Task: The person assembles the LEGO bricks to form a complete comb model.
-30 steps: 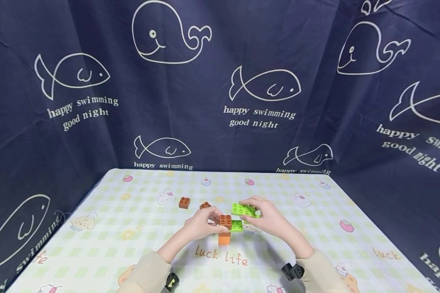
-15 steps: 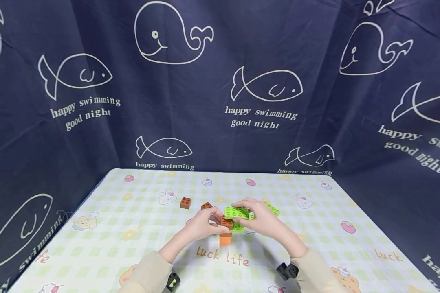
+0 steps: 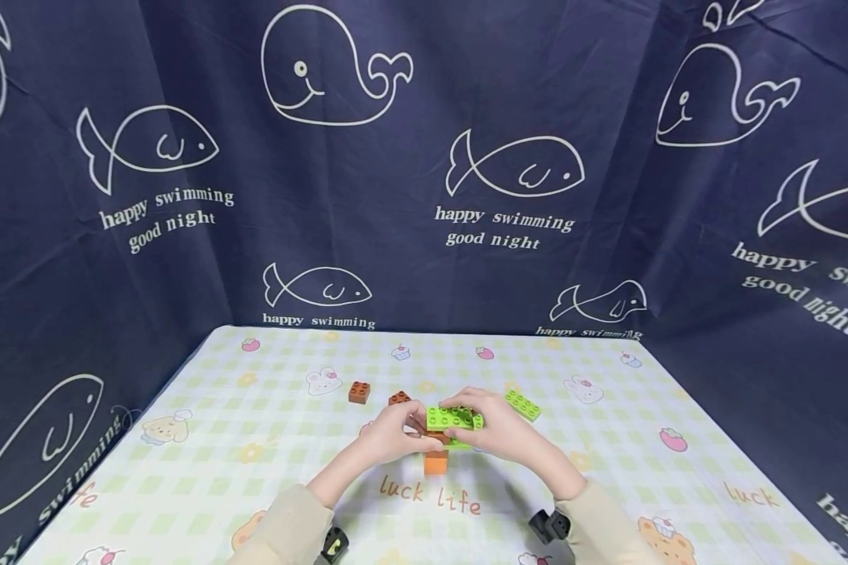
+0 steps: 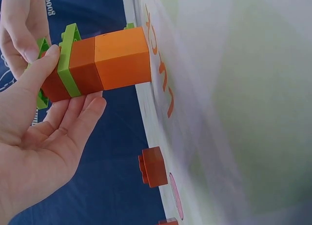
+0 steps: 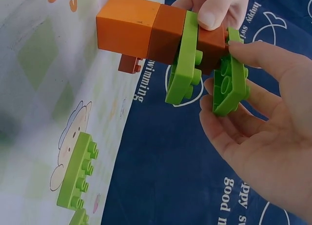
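Note:
A short tower of building bricks stands on the table. An orange block [image 5: 126, 22] forms its base, with a brown brick [image 5: 166, 32] above it. Over that lies a green brick [image 5: 180, 73] that juts out to the right, then an upper brown brick [image 4: 54, 86]. My left hand [image 3: 389, 435] grips the tower around the upper brown brick, thumb in front. With thumb and fingers, my right hand [image 3: 498, 428] pinches a top green brick [image 3: 445, 418] at the upper brown brick's studs. Whether it is fully seated cannot be told. Its underside partly shows in the right wrist view.
Two loose brown bricks lie behind the left hand, one brown brick [image 3: 359, 392] farther left and another brown brick [image 3: 400, 398] partly hidden. Beyond the right hand lies a loose green brick [image 3: 523, 404]. A patterned cloth [image 3: 219, 486] covers the table; a dark curtain [image 3: 410, 196] hangs behind.
My right hand has brought the top green brick leftward and down onto the upper brown brick, covering its studs. The loose green brick behind has come into view. My left hand has kept its hold.

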A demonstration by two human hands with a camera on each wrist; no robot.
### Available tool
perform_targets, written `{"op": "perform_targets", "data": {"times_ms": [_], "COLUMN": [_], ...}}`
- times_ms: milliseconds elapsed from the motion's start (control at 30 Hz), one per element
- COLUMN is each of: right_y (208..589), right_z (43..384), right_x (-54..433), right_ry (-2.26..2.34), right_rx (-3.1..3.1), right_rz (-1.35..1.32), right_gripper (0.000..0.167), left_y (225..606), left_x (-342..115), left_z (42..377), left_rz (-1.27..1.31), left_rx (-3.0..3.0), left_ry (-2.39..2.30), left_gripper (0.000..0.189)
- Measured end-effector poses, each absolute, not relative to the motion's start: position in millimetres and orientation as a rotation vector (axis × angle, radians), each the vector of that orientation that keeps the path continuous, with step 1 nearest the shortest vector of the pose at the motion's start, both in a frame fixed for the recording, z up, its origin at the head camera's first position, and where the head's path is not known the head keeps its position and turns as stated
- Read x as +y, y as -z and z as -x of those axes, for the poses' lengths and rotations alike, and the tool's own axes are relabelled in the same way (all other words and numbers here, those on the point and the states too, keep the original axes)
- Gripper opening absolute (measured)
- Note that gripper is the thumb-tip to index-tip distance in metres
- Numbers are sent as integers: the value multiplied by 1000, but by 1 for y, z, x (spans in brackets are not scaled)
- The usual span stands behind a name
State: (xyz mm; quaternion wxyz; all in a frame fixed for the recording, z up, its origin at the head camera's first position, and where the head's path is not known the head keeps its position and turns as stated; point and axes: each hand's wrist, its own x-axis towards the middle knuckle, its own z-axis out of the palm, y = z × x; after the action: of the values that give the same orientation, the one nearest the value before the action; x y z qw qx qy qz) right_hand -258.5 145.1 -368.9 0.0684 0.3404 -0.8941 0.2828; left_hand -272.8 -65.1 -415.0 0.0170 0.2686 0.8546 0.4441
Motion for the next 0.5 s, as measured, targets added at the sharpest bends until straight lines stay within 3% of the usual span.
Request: {"op": "perform_targets", "data": {"times_ms": [500], "right_y": [370], "right_z": [258], "right_x": [146], "right_ry": [-874], "right_rx": [-2712], "right_rz": [-1031], "right_gripper": [35], "left_y": [414], "left_x": [-64], "left_z": [273], "left_rz": [-795], "left_rx": [2660], "left_ry": [-1355], "left_gripper": [29]}}
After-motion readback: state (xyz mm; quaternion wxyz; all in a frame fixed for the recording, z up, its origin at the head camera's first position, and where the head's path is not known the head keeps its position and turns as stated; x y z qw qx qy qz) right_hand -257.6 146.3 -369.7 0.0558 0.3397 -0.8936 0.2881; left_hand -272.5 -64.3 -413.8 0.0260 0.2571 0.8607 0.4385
